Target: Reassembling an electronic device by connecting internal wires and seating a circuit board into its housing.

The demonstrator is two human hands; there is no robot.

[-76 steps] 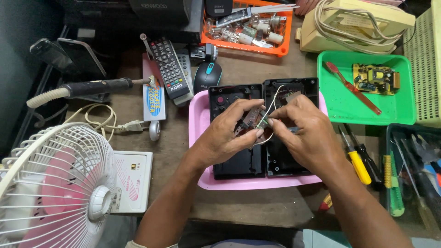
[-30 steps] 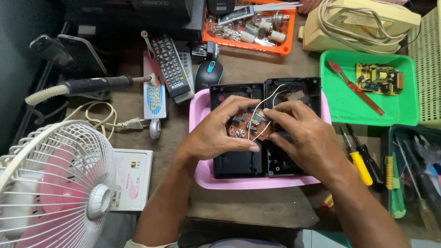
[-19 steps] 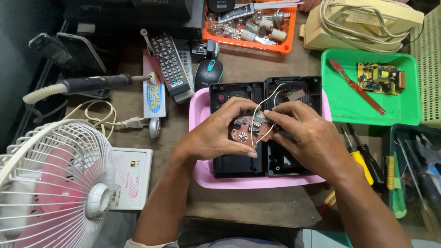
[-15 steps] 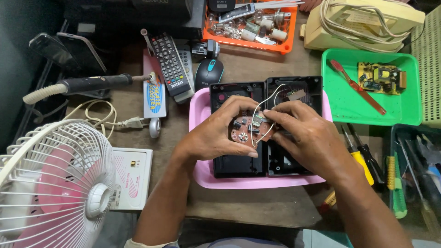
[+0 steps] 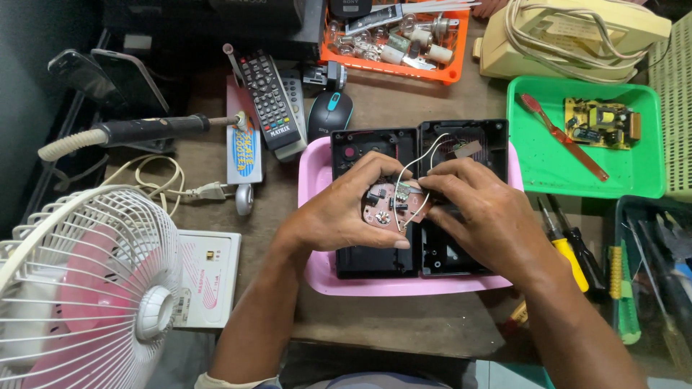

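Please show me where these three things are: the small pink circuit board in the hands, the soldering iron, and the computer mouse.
small pink circuit board [image 5: 386, 207], head view, on its bare left half between the hands.
soldering iron [image 5: 148, 130], head view, on the middle of its dark handle.
computer mouse [image 5: 331, 114], head view, on its dark back.

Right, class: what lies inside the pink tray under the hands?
The pink tray holds two open black casing halves side by side. Above them, the left hand and right hand hold a small circuit board with white wires. The hands hide the casings' middles.
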